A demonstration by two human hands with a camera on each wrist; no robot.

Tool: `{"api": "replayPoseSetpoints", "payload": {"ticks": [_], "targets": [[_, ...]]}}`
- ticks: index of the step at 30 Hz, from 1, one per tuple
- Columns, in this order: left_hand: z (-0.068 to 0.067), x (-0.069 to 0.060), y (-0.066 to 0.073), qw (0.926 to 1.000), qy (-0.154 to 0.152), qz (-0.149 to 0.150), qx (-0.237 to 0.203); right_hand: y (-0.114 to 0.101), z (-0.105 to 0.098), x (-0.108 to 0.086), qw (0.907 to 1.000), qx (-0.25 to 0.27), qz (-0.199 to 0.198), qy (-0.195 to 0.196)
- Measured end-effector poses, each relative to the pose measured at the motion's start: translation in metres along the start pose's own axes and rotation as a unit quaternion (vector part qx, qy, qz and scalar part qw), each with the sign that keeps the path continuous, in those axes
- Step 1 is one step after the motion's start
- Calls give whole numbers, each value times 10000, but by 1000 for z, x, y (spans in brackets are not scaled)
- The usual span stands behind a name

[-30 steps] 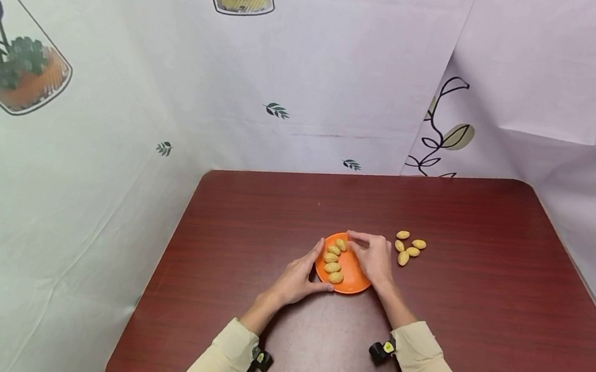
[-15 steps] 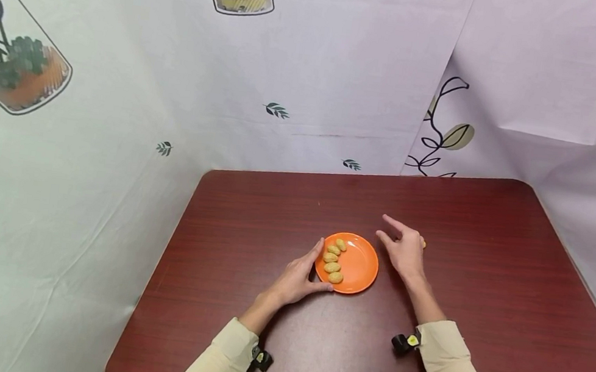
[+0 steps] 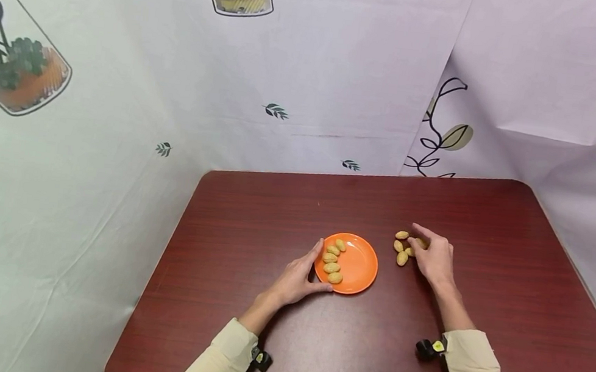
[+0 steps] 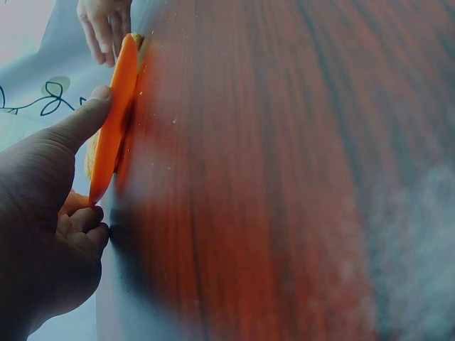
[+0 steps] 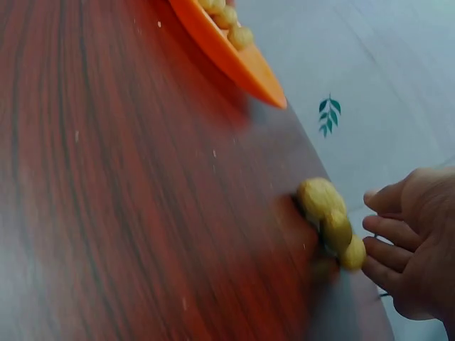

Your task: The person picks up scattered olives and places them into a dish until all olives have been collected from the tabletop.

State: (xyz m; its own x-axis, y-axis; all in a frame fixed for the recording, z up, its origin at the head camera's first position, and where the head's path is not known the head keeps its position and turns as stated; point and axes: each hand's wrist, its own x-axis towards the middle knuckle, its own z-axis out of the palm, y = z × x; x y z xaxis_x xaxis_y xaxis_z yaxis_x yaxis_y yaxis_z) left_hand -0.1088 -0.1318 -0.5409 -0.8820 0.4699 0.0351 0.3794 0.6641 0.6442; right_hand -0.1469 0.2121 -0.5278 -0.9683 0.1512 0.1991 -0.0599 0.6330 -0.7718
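Observation:
My left hand [image 3: 295,279] holds the left rim of a round orange plate [image 3: 357,272], its thumb at the near edge and fingers along the far-left edge. The left wrist view shows the thumb touching the plate's rim [image 4: 114,135]. Several yellow-tan oval nuts, like unshelled peanuts [image 3: 331,268], lie in a curve on the plate's left half. Right of the plate, my right hand [image 3: 435,260] hovers at a loose group of peanuts [image 3: 402,258], thumb and forefinger apart, partly covering some. In the right wrist view its fingertips [image 5: 371,199] are close beside the peanuts [image 5: 320,199].
Both hands are over a dark red wood-grain table [image 3: 262,206]. A white cloth backdrop [image 3: 345,62] with printed plants stands behind and at the sides. A small black wrist camera [image 3: 261,360] sits on the left cuff, another wrist camera [image 3: 425,350] on the right.
My right hand has moved from over the plate to the right, reaching the loose peanuts. The left hand and plate have stayed in place.

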Motion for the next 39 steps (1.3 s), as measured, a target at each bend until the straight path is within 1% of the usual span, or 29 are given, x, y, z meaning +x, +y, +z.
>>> {"api": "replayPoseSetpoints", "payload": {"ticks": [7, 11, 19, 30, 39], "targets": [[0, -1, -1, 10000, 14, -9, 42, 9, -5, -7, 9998, -33, 26, -178], [-1, -2, 0, 10000, 20, -11, 40, 11, -5, -10, 9998, -35, 27, -178], [0, -2, 0, 10000, 9, -14, 44, 14, -3, -11, 9999, -10, 48, -122], [0, -1, 1, 10000, 12, 36, 32, 16, -2, -11, 9999, -66, 54, 112], [0, -1, 1, 10000, 22, 38, 34, 18, -3, -10, 9998, -27, -28, 186]]}}
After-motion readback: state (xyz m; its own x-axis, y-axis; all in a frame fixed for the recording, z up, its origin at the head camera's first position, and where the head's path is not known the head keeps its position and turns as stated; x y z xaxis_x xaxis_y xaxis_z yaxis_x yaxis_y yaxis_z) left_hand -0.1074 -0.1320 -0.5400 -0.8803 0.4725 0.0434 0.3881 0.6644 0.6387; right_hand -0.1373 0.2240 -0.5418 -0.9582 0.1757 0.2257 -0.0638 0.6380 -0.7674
